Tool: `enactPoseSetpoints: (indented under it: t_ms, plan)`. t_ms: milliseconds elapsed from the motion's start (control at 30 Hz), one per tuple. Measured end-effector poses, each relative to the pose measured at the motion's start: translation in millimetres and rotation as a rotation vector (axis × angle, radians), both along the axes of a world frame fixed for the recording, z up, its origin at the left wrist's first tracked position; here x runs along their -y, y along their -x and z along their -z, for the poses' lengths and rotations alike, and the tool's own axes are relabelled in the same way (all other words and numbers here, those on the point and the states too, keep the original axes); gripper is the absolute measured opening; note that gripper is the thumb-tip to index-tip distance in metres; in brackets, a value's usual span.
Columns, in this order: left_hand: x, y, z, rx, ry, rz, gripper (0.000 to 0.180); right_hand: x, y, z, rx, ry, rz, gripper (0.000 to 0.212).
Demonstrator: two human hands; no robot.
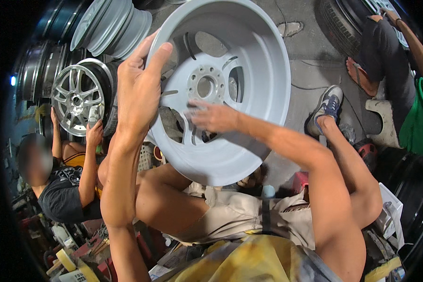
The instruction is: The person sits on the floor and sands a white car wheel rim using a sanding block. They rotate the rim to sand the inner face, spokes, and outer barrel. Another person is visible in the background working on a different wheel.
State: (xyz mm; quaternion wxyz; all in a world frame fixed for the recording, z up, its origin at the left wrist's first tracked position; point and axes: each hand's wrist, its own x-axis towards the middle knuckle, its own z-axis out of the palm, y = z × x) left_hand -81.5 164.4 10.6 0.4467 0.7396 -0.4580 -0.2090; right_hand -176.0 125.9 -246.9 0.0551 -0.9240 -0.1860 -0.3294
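A grey alloy wheel rim [265, 80], tilted so that its hollow inner side faces me, is held up over my lap. My left hand [141, 80] grips its left edge, thumb on the lip and fingers behind it. Inside the barrel, my right hand [216, 116] is at the spokes just below the centre bore. Its fingertips are smeared by motion, so I cannot make out whether anything is in them. Bolt holes ring the bore, and the floor shows through the gaps between the spokes.
At left a person [66, 197] holds a pale tool against a silver wheel [68, 101]. Other rims [110, 28] are stacked behind. A second person [385, 61] sits far right near a tyre [340, 28]. A cable [310, 87] crosses the floor; a white box [390, 207] is by my right knee.
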Motion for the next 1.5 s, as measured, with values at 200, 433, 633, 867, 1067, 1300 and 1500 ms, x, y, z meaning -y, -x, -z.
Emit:
enactPoseSetpoints:
  t_ms: [200,433,633,867,1067,1300,1500]
  plan:
    - [2,-2,-1,-0.007,-0.019,-0.008,0.046,54,-30,-40,-0.063,-0.815,0.379,0.036]
    - [-2,-6,2,-0.001,-0.057,-0.032,0.046,16,-16,-22,0.018,-0.180,0.051,0.032]
    - [-5,7,0,-0.063,0.008,-0.029,0.044,62,-48,-30,0.051,-0.911,0.395,0.040]
    - [-9,-3,3,-0.030,-0.013,-0.044,0.044,20,-39,-14,0.066,-0.504,0.209,0.040]
    - [-6,3,0,-0.026,0.018,-0.032,0.044,85,-33,38,0.210,-1.275,0.676,0.029]
    - [-11,3,0,0.000,0.044,-0.045,0.042,-15,22,75,-0.196,-1.480,0.950,0.023]
    - [-6,13,-1,-0.006,0.005,-0.014,0.056,-59,24,38,-0.239,-1.419,0.901,0.020]
